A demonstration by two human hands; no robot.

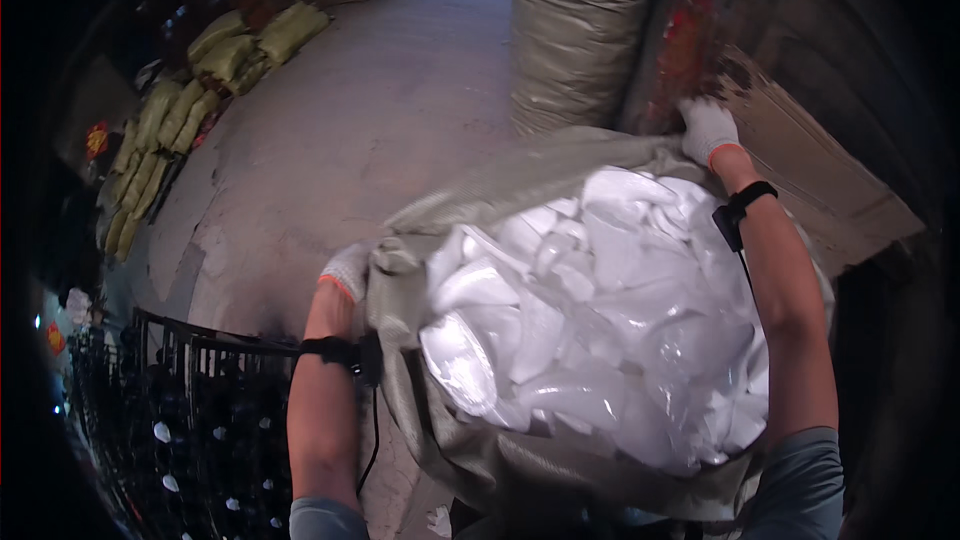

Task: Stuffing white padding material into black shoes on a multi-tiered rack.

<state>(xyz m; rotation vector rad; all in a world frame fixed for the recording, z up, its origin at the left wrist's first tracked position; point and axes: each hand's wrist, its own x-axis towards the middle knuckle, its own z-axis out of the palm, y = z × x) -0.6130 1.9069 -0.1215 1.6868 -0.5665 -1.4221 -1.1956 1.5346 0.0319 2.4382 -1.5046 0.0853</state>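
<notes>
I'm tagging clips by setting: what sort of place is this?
Probably a workshop or storeroom: an open sack of white pieces, a tall sack beyond it, and yellowish sacks piled at left.

Grey floor (350, 140), heaped yellowish sacks (225, 57), tall sack (580, 40)

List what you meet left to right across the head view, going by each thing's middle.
Piled yellowish sacks → gloved left hand → white pieces → gloved right hand → cardboard sheet
</notes>
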